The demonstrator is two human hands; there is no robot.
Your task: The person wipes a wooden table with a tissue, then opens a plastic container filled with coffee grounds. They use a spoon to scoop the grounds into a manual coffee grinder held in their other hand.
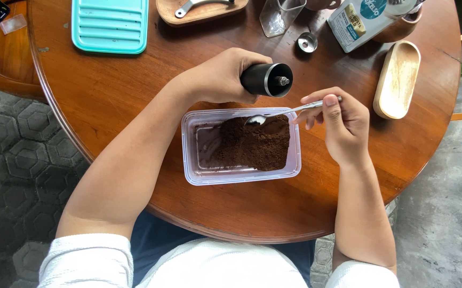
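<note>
My left hand (217,74) grips a black cylindrical grinder (267,80), held on its side above the far edge of a clear plastic tub (192,160). Dark brown coffee grounds (256,143) fill the tub's right part. My right hand (340,124) holds a metal spoon (289,112) by its handle. The spoon's bowl rests at the top of the grounds, just below the grinder's open end.
The round wooden table (108,96) also carries a teal ribbed tray (110,24), a wooden board (199,12), a clear glass (279,16), a small metal cup (307,42), a white-and-blue bag (359,21) and an oval wooden dish (397,79). The table's front edge is close to my body.
</note>
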